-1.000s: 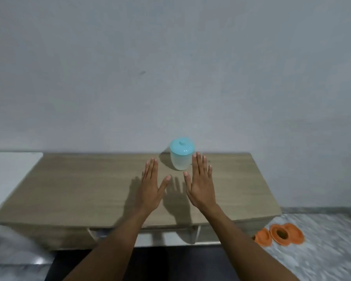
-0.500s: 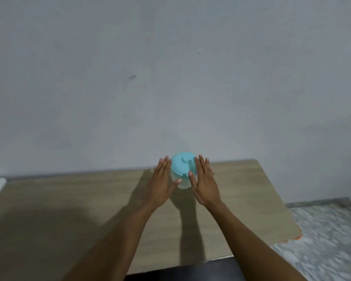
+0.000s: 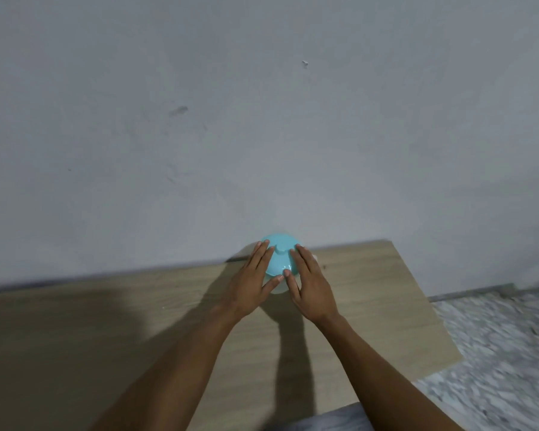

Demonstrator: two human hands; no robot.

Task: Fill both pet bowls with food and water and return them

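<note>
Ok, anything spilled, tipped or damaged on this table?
Nothing stands out. The lidded container stands upright near the wall on the table, lid seated, with the left hand and right hand touching either side. Only faint scuffs mark the wall.

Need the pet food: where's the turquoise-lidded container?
Head view: the container stands at the table's back edge, right of centre, between the left hand and right hand, which touch its lid.
</note>
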